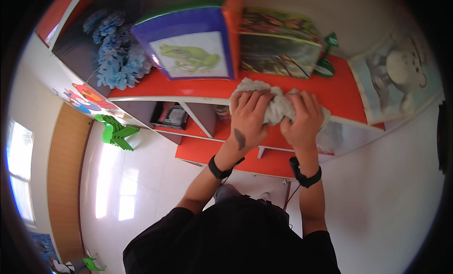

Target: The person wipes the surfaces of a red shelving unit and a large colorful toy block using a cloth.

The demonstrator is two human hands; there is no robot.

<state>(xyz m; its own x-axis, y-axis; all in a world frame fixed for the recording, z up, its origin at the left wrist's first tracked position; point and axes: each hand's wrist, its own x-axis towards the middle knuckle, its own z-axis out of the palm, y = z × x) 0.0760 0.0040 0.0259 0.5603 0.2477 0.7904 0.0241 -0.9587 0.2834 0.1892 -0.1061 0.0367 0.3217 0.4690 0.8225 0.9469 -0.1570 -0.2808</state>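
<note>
A crumpled off-white cloth (278, 109) is bunched between my two hands at the front edge of the red shelf top (188, 88). My left hand (249, 114) has its fingers curled over the cloth's left part. Gripping the right part from above is my right hand (302, 114), its fingers bent into the fabric. Just beyond the cloth stand a large box with a frog picture (193, 52) and a box with a nature picture (281, 52). What lies under the cloth is hidden.
Blue artificial flowers (115, 57) stand at the left end of the shelf. A green figure (325, 61) and a bear-print cloth (396, 68) are at the right. Lower compartments hold a black box (170, 115). Green stacked chairs (113, 132) stand on the floor at left.
</note>
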